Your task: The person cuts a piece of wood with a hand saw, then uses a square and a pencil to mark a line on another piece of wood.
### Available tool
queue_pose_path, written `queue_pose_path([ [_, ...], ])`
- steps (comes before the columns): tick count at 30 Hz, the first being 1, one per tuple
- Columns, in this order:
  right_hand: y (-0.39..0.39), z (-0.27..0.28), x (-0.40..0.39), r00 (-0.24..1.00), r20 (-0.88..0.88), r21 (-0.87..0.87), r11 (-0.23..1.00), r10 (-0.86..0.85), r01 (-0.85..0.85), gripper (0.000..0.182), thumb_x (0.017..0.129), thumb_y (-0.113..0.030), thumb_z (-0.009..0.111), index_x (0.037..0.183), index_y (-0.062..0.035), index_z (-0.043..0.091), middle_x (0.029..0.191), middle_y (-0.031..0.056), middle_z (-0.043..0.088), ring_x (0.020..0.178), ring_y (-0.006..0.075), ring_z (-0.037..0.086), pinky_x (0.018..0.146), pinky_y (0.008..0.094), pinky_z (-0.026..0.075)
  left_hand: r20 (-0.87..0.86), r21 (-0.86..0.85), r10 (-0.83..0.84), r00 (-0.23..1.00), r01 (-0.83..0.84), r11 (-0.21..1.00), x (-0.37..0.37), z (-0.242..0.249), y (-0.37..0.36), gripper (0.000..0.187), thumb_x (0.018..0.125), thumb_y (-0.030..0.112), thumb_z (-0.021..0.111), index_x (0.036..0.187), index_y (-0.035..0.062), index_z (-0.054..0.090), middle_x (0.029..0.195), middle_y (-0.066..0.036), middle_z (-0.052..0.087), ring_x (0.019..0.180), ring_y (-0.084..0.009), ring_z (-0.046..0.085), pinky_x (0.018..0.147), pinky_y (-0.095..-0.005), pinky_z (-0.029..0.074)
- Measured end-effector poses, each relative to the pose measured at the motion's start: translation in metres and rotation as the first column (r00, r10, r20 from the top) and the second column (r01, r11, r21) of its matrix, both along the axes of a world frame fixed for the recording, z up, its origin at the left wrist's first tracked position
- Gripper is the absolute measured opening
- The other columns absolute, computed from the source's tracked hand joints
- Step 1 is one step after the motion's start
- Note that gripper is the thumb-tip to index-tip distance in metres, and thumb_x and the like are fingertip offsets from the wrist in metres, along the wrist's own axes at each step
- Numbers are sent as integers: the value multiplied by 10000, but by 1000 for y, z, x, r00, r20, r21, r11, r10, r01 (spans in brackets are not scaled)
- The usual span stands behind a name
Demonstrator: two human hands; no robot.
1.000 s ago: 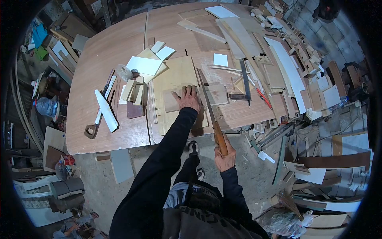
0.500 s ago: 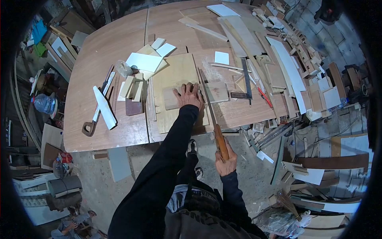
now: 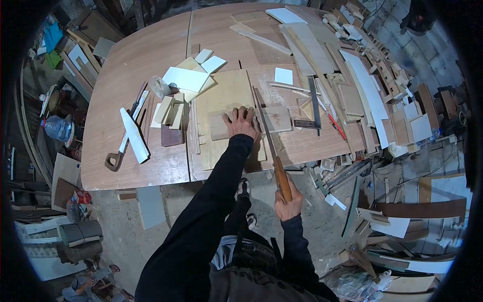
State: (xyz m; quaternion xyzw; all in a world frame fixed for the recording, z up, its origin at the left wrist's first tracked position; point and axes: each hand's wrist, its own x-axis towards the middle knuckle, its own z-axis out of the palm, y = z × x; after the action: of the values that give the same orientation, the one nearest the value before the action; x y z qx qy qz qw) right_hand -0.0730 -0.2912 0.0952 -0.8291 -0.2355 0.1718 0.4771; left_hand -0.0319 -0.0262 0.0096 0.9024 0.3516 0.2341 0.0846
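Note:
My left hand [image 3: 242, 122] lies spread and flat on a short wooden board [image 3: 219, 127], which rests across a larger light plywood sheet [image 3: 221, 90]. Closed around the orange-brown wooden handle of a long saw [image 3: 283, 181] is my right hand [image 3: 288, 201]. The narrow blade reaches forward over the short board, just right of my left hand. Part of the board shows right of the blade. Whether the teeth are sunk in the wood cannot be made out.
White and pale offcuts [image 3: 186, 79] and small blocks [image 3: 170, 111] lie left of the plywood. Another handsaw [image 3: 113, 161] is at the table's left. A square [image 3: 316, 103], a red tool [image 3: 337, 126] and long strips are at right. A person [image 3: 83, 287] shows bottom left.
The view has shifted slightly, moving the table items a little to the right. Both hands keep their places on the board and saw handle; any saw stroke is too small to tell.

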Motion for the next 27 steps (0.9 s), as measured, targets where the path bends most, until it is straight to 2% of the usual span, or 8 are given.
queue_pose_path([
  [3, -24, 15, -15, 996, 89, 41, 999, 10, -14, 577, 741, 46, 552, 1309, -53, 533, 1010, 198, 666, 834, 284, 674, 756, 327, 520, 11, 7, 11, 1000, -11, 1000, 2, -4, -1, 415, 813, 258, 561, 1206, 135, 613, 1188, -99, 524, 1226, -295, 413, 1024, -656, 219],
  [9, -20, 11, -19, 999, 34, 60, 998, 1, -3, 573, 743, 38, 544, 1306, -69, 537, 1005, 192, 668, 821, 284, 675, 755, 322, 525, 35, 12, 6, 999, -6, 1000, -1, -1, -2, 411, 815, 273, 566, 1199, 136, 619, 1183, -102, 523, 1226, -293, 413, 1022, -657, 217],
  [11, 4, 3, -1, 1000, -20, -77, 997, -4, 3, 562, 748, 31, 540, 1302, -65, 540, 1007, 189, 673, 822, 284, 679, 757, 324, 527, -42, -11, 4, 999, -5, 1000, -3, 7, -4, 393, 851, 255, 548, 1226, 165, 620, 1232, -103, 530, 1240, -283, 426, 1035, -637, 225],
  [14, 4, -3, 4, 997, 80, 43, 999, 2, -5, 558, 747, 26, 542, 1298, -63, 542, 1003, 184, 678, 824, 281, 680, 749, 326, 528, -12, 15, 24, 1000, -24, 1000, -1, 4, -5, 383, 840, 250, 553, 1205, 159, 628, 1231, -102, 533, 1241, -286, 425, 1031, -636, 230],
  [18, -45, 6, -27, 995, 100, -9, 1000, 19, -18, 551, 759, 1, 556, 1306, -62, 542, 1015, 193, 674, 826, 276, 683, 735, 358, 537, -7, -18, 27, 1000, -27, 999, -1, 3, -3, 367, 831, 239, 559, 1179, 156, 638, 1236, -102, 534, 1240, -291, 425, 1033, -634, 228],
  [20, -44, -2, -29, 1000, 31, 49, 999, -1, 0, 561, 762, 8, 551, 1318, -67, 539, 1035, 188, 672, 853, 262, 682, 754, 359, 539, -34, -12, 13, 999, -13, 1000, -1, 3, -3, 357, 825, 232, 564, 1164, 153, 643, 1234, -101, 534, 1243, -294, 421, 1033, -632, 229],
  [23, -16, -29, -6, 991, -130, 100, 994, -30, 43, 617, 737, 27, 566, 1341, -83, 505, 918, 178, 656, 684, 225, 630, 665, 306, 501, -5, 1, 5, 1000, -5, 1000, -2, 5, -3, 365, 821, 231, 568, 1170, 154, 642, 1229, -104, 534, 1243, -291, 420, 1031, -631, 227],
  [27, 10, -25, 10, 990, 143, 136, 990, 3, -23, 632, 734, 37, 551, 1354, -72, 494, 923, 183, 655, 673, 220, 625, 669, 306, 503, -1, 2, 11, 1000, -11, 1000, 2, 2, -3, 383, 817, 227, 569, 1188, 152, 633, 1230, -103, 531, 1243, -289, 417, 1027, -629, 227],
])
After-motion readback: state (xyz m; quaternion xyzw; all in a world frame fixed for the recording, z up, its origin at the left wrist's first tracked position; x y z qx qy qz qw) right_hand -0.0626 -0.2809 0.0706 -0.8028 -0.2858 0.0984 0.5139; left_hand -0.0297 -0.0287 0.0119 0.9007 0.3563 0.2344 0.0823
